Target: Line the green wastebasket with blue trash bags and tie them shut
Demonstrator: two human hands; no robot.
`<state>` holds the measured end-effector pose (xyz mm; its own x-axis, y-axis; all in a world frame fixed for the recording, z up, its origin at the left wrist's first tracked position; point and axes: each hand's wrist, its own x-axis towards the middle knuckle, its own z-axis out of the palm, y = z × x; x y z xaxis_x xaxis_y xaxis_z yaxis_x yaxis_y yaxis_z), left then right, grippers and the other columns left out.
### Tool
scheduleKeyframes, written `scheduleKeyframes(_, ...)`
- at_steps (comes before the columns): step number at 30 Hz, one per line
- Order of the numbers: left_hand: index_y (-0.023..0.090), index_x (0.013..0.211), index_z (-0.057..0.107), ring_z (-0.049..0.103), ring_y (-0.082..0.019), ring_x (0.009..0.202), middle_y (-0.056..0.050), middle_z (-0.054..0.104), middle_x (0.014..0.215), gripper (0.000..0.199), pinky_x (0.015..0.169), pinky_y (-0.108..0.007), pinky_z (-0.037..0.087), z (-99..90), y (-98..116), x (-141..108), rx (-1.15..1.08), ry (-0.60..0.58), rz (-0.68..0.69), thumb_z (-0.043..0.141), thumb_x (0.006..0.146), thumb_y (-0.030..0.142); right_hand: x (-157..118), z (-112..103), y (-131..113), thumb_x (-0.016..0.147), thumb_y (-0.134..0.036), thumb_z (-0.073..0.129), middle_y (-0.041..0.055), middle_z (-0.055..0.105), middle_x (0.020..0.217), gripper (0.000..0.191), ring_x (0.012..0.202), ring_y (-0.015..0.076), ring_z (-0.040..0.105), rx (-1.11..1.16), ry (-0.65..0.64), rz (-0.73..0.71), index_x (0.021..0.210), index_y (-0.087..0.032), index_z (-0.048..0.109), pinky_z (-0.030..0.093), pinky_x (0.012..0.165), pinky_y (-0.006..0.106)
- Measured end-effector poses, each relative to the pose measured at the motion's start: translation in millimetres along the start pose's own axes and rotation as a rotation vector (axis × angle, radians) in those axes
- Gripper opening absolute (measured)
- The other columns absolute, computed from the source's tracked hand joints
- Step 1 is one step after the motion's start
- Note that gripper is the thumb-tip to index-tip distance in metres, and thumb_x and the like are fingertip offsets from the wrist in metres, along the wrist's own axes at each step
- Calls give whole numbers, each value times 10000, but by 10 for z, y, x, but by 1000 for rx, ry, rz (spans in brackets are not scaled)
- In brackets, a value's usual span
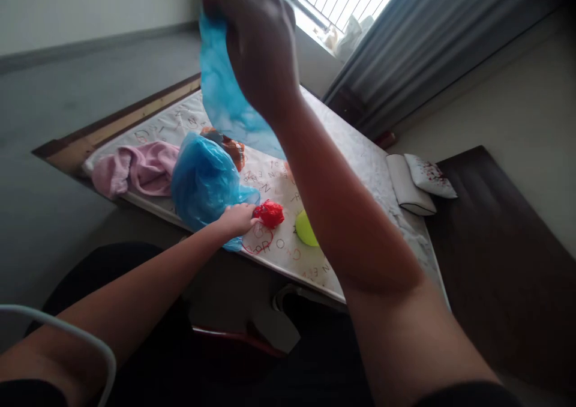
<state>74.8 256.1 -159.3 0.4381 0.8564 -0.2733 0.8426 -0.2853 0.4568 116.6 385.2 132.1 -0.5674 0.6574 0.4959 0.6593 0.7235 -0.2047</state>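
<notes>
My right hand (265, 41) is raised high near the top of the view, its fingers closed on a thin blue plastic sheet (225, 89) that hangs down over the mattress. My left hand (239, 219) is low at the mattress's near edge, on the end of a puffy blue plastic bag (204, 182). Its fingertips touch or lie against a crumpled red bundle (270, 214); what they grip is too small to tell. A yellow-green round thing (306, 229) lies to the right, partly behind my right forearm.
Pink cloth (144, 170) lies left on the patterned mattress (310, 275). An orange-brown packet (231, 149) sits behind the blue bag. Pillows (409, 185) are at the far right, near a grey curtain (387, 53) and a barred window. A pale cable (67, 326) crosses the lower left.
</notes>
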Motion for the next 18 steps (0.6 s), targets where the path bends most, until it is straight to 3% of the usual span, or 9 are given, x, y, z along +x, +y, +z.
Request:
scheduleKeyframes(2, 201, 1262, 642, 643, -355, 1200, -156, 682, 1279, 426, 995, -494, 507, -7, -8, -1, -4, -2, -10, 532, 967, 488, -269, 267, 45, 968, -76, 293, -20, 666, 1185, 458, 1422, 210, 479, -195, 92, 25, 1117, -190, 711, 270, 1253, 485)
scheduleKeyframes(5, 211, 1242, 655, 637, -361, 1207, -152, 686, 1264, 414, 994, -504, 505, -6, -17, -5, 1, -29, -16, 520, 969, 493, -693, 744, 220, 947, -18, 397, -24, 698, 1267, 402, 1482, 226, 418, -210, -60, 137, 1119, -232, 691, 162, 1290, 579)
scheduleKeyframes(7, 207, 1265, 650, 633, -371, 1214, -162, 676, 1293, 428, 1004, -523, 495, 6, -18, -6, 9, -69, -15, 507, 975, 487, -990, 1044, 358, 947, -20, 385, 9, 600, 1451, 393, 1540, 256, 332, -182, -175, 137, 1127, -214, 675, 126, 1273, 644)
scheduleKeyframes(10, 205, 1310, 631, 617, -389, 1241, -181, 654, 1337, 455, 1033, -562, 466, 35, -12, -6, 17, -109, -17, 512, 976, 489, -1455, 1365, 556, 966, -73, 381, 40, 448, 1600, 364, 1573, 247, 250, -181, -178, 98, 1133, -218, 669, 183, 1278, 571)
scheduleKeyframes(13, 219, 1290, 641, 616, -391, 1244, -182, 658, 1329, 431, 1024, -563, 464, 58, 7, -7, 21, -105, -13, 532, 969, 484, -1887, 1509, 787, 965, -113, 405, 82, 437, 1595, 351, 1554, 240, 267, -228, -154, 222, 1174, -212, 669, 250, 1264, 471)
scheduleKeyframes(18, 239, 1235, 673, 657, -368, 1163, -168, 694, 1249, 409, 959, -512, 511, 77, 90, -16, 25, -123, 20, 502, 977, 506, -2334, 1515, 1366, 978, -114, 344, 169, 410, 1584, 434, 1438, 265, 417, -329, -233, 688, 1320, -147, 609, 381, 1164, 423)
